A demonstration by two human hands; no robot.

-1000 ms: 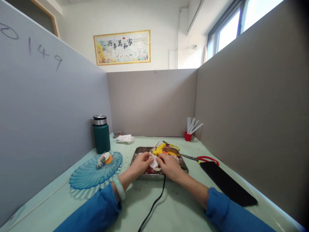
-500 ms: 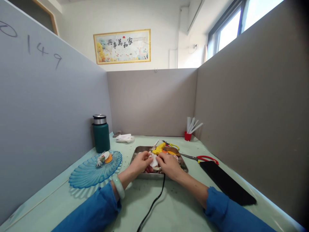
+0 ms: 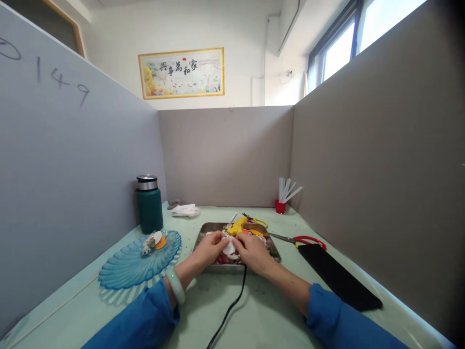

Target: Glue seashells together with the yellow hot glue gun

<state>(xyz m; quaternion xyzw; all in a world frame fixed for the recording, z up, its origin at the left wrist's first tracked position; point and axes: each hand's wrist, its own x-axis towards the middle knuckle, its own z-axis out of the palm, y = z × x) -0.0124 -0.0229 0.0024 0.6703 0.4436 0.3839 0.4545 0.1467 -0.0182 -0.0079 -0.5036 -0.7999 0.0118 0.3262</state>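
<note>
Both hands meet over the near half of a shallow metal tray (image 3: 225,268), set on a pale green worktop (image 3: 276,310). The left hand (image 3: 209,248), with a pale green bangle (image 3: 175,286) on its wrist, and the right hand (image 3: 256,252) pinch a small white piece (image 3: 229,246) between them; the thumb and fingers of each are closed on its edges. The tray is crowded with small mixed bits, too jumbled to name, and a yellow glue gun (image 3: 237,227) lies across them just beyond the fingers. A black cord (image 3: 233,304) runs from the tray's near edge toward the person. On the left, a blue scalloped plate (image 3: 127,271) carries a little cluster with a white part and an orange disc (image 3: 160,242), and a green bottle (image 3: 149,211) stands upright just behind it. On the right, red-handled scissors (image 3: 283,238) point at the tray's edge, with a long black strip (image 3: 336,278) beside their handles. Farther back, a red cup (image 3: 280,208) holds white sticks (image 3: 285,190), fanned outward.
</note>
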